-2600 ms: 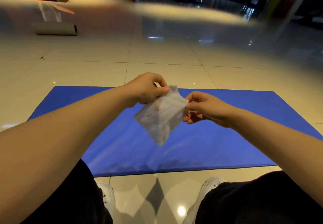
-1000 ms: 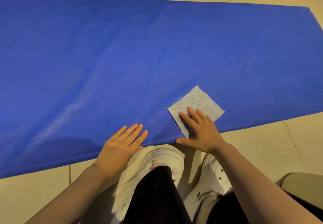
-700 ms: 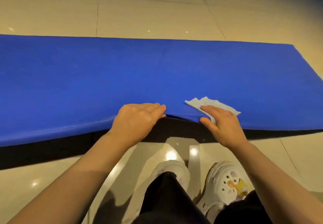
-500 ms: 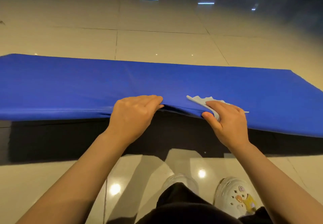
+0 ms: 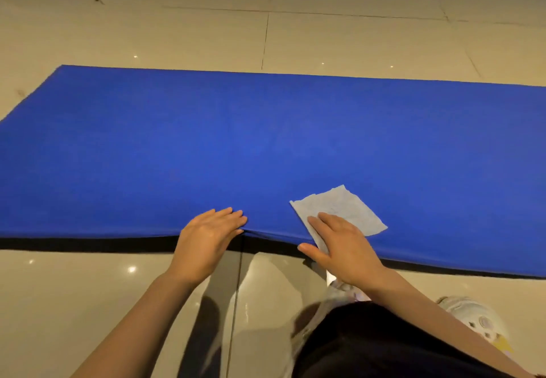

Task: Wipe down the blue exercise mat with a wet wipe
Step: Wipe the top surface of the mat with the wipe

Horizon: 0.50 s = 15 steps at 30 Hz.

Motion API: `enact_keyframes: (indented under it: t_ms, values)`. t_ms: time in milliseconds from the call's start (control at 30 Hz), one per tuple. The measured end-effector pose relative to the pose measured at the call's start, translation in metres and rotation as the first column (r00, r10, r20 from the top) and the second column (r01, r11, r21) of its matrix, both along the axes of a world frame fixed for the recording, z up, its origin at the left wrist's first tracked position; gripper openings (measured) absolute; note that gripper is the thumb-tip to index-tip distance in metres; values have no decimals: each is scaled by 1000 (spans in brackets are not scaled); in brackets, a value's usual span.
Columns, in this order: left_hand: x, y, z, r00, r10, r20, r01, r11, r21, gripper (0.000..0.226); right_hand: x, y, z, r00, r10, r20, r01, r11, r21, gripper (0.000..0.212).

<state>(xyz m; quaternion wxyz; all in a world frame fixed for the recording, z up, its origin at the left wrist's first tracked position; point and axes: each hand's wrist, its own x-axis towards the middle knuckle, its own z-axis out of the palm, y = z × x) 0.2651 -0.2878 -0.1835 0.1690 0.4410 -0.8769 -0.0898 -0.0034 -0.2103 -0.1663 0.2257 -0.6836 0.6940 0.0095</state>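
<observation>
- right hand presses the wet wipe flat, fingers straight, at the blue mat's near edge.
- left hand rests flat beside it.
- mat's long axis runs left-right; unwiped surface lies far.

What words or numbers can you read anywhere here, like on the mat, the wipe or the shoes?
None can be read.
The blue mat is plain.
The wet wipe shows faint marks, too blurred to read.
The shoe carries small charms, no legible text.

We see a glossy beige tiled floor. A blue exercise mat lies on it, and a white shoe stands near the mat's front edge.
</observation>
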Motion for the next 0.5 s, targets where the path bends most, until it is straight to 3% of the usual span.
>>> enact_keyframes:
  t_ms: [100, 200, 267, 333, 433, 500]
  values:
    - [12, 10, -35, 996, -21, 87, 6, 986, 169, 47, -1, 0, -22, 999, 3, 47, -10, 988, 154, 87]
    - [6, 9, -46, 990, 129, 60, -143, 905, 401, 73, -7, -7, -50, 997, -78, -5, 77, 996, -54, 75]
    - [-14, 4, -50, 958, 215, 191, -282, 833, 475, 89, -9, -14, -71, 996, -82, -23, 80, 995, -62, 71]
    - [-39, 1, -58, 913, 185, 364, -375, 733, 567, 97, -5, -17, -97, 998, 22, -51, -22, 1000, 5, 71]
    - [-58, -1, -70, 848, 98, 520, -461, 619, 636, 110, -21, -21, -127, 977, 206, -49, -209, 976, -64, 67]
    - [-58, -5, -74, 833, 54, 551, -476, 579, 662, 114, -59, -25, -138, 990, 120, -78, -127, 987, -98, 66]
